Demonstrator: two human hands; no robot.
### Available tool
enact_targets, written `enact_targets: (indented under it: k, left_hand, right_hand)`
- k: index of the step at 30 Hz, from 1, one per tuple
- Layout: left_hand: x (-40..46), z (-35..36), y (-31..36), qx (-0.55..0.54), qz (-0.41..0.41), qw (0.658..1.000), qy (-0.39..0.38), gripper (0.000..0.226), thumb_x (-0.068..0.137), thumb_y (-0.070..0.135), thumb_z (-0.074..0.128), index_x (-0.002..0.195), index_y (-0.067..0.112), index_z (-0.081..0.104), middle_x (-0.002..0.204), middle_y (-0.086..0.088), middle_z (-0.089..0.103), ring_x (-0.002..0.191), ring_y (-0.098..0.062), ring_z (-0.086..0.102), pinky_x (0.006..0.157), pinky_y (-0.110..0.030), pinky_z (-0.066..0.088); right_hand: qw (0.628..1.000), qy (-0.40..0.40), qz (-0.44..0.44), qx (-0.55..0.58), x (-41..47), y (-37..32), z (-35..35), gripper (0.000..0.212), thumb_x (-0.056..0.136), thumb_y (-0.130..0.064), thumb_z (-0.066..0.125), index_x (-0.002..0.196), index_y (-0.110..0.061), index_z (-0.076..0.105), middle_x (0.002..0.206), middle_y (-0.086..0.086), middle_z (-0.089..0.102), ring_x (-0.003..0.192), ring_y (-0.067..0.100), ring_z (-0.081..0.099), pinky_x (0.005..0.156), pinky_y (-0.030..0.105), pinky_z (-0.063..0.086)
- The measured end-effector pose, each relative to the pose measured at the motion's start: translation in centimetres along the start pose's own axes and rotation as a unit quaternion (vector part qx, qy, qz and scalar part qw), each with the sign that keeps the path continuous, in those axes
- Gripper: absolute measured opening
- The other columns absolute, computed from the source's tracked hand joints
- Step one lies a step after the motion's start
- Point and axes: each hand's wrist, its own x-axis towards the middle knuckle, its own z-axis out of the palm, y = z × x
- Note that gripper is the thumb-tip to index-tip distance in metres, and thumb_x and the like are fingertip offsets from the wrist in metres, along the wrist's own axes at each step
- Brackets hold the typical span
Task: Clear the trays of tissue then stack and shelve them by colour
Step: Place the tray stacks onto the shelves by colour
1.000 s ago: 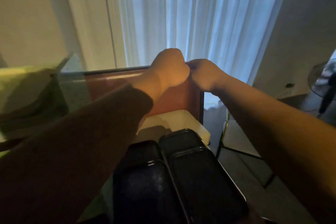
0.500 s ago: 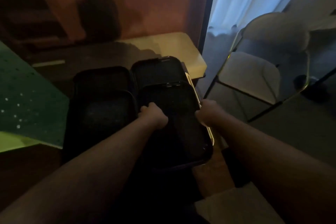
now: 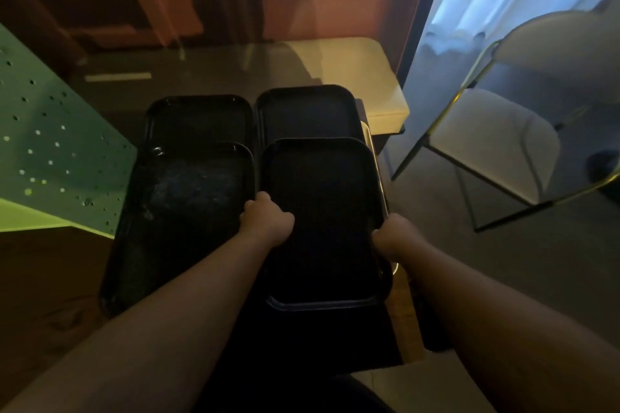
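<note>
Gripping the near right tray (image 3: 323,225) by its long edges, left hand (image 3: 266,223) and right hand (image 3: 396,238) curl their fingers closed on it above the worktop (image 3: 208,74); lift level, clearing the neighbouring tray (image 3: 188,208).

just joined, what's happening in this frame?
A person is gripping a dark tray by its two long edges, left hand on the left rim, right hand on the right. It sits on top of another dark tray, next to a second pile of dark trays. No tissue is visible on any of them, though the lighting is dim. A chair stands to the right.
</note>
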Motion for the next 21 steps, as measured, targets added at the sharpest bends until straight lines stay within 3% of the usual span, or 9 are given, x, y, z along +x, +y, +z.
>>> enact_targets:
  k: [2,4,6,9,12,15,19,21]
  left_hand:
    - [0.2,0.0,-0.3,-0.022,0.002,1.0,0.007,0.069,0.086,0.029,0.065,0.146,0.017,0.033,0.143,-0.013,0.039,0.119,-0.032,0.052,0.085,-0.039,0.052]
    - [0.6,0.0,-0.8,-0.092,-0.011,0.995,0.023,0.069,0.083,0.037,0.066,0.143,0.018,0.037,0.138,-0.012,0.046,0.112,-0.029,0.056,0.08,-0.037,0.051]
    - [0.7,0.1,-1.4,-0.193,-0.032,0.98,0.036,0.064,0.083,0.041,0.066,0.137,0.017,0.043,0.127,-0.01,0.055,0.102,-0.024,0.06,0.074,-0.036,0.051]
    - [1.1,0.3,-2.2,-0.259,-0.012,0.965,0.047,0.054,0.082,0.04,0.066,0.128,0.017,0.051,0.116,-0.007,0.061,0.095,-0.021,0.061,0.076,-0.037,0.054]
    - [1.9,-0.5,-1.6,-0.322,-0.006,0.944,0.074,0.045,0.081,0.04,0.065,0.118,0.017,0.056,0.108,-0.006,0.065,0.092,-0.022,0.063,0.08,-0.041,0.056]
    - [3.0,-1.7,-0.4,-0.35,0.013,0.931,0.103,0.038,0.084,0.046,0.062,0.109,0.017,0.06,0.099,-0.005,0.067,0.087,-0.02,0.065,0.073,-0.037,0.055]
    - [4.8,-3.0,1.1,-0.372,0.043,0.921,0.108,0.046,0.083,0.055,0.059,0.105,0.015,0.061,0.1,-0.007,0.068,0.09,-0.023,0.066,0.08,-0.042,0.056]
    - [5.7,-3.6,1.9,-0.381,0.047,0.917,0.111,0.042,0.085,0.052,0.059,0.104,0.014,0.061,0.098,-0.007,0.067,0.09,-0.023,0.065,0.076,-0.039,0.055]
  right_hand:
    - [1.0,-0.006,0.012,0.01,0.4,0.0,-0.1,0.014,0.098,-0.021,0.061,0.108,-0.01,0.062,0.094,0.008,0.065,0.083,0.019,0.067,0.071,0.032,0.057]
    - [0.998,0.007,0.04,0.038,0.5,0.1,0.2,0.018,0.098,-0.02,0.058,0.113,-0.009,0.062,0.098,0.01,0.064,0.087,0.022,0.067,0.078,0.037,0.058]
    - [0.995,0.067,0.051,0.057,0.6,0.4,0.7,0.03,0.098,-0.02,0.055,0.126,-0.01,0.058,0.113,0.012,0.063,0.097,0.028,0.065,0.079,0.04,0.055]
    - [0.983,0.132,0.035,0.123,0.7,0.5,0.8,0.039,0.097,-0.022,0.051,0.135,-0.013,0.055,0.127,0.012,0.06,0.102,0.028,0.059,0.078,0.035,0.044]
    - [0.972,0.128,0.003,0.196,1.3,-0.3,0.0,0.032,0.098,-0.026,0.05,0.127,-0.017,0.058,0.116,0.008,0.063,0.097,0.025,0.062,0.077,0.039,0.051]
    - [0.962,0.139,-0.025,0.234,1.9,-1.5,-1.0,0.022,0.098,-0.025,0.049,0.117,-0.018,0.059,0.105,0.007,0.064,0.091,0.024,0.064,0.08,0.046,0.057]
    - [0.953,0.147,-0.048,0.259,3.4,-3.5,-2.5,0.018,0.097,-0.024,0.051,0.114,-0.026,0.057,0.106,0.003,0.062,0.092,0.022,0.065,0.083,0.049,0.059]
    - [0.951,0.156,-0.05,0.261,4.2,-4.7,-3.0,0.019,0.096,-0.021,0.051,0.112,-0.028,0.058,0.106,0.002,0.062,0.092,0.02,0.065,0.082,0.048,0.06]
